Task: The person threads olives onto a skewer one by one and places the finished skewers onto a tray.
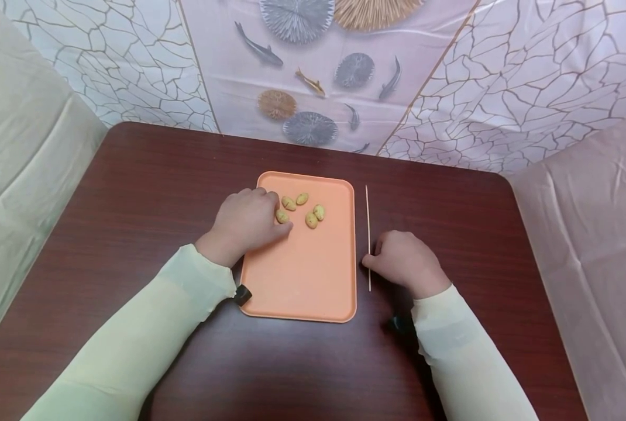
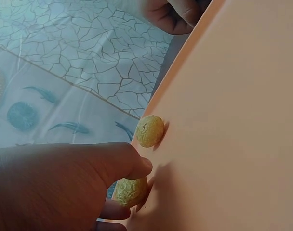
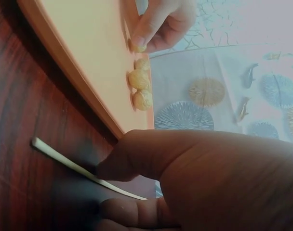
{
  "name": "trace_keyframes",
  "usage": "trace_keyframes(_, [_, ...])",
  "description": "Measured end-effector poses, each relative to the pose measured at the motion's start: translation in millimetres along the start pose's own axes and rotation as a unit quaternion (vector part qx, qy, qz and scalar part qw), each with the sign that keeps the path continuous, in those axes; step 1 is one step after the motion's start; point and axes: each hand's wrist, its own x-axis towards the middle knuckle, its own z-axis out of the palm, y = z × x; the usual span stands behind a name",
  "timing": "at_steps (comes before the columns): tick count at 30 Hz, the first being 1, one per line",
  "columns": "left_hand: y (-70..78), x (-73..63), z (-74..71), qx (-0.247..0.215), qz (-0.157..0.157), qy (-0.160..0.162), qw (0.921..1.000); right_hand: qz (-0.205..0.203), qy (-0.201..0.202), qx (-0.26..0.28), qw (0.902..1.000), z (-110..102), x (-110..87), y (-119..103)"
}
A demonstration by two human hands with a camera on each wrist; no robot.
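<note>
My left hand reaches over the left side of an orange tray. Its thumb and fingers close round a small, wrinkled yellow potato, partly hidden by the thumb. Several other small potatoes lie close by in the upper half of the tray. Right of the tray, a thin wooden skewer lies lengthwise on the table. My right hand grips it near its lower part, thumb on one side and curled fingers on the other; one end sticks out past the hand.
The dark brown wooden table extends around the tray. Behind it hangs a patterned cloth, with plain pale cloth along the sides. A low raised rim borders the tray.
</note>
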Motion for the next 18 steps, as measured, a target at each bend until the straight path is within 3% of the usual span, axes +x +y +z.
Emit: trace_keyframes(18, [-1.1,0.6,2.6,-0.016,-0.001,0.0,0.9999,0.017,0.032,0.005,0.9993,4.9,-0.4,-5.3])
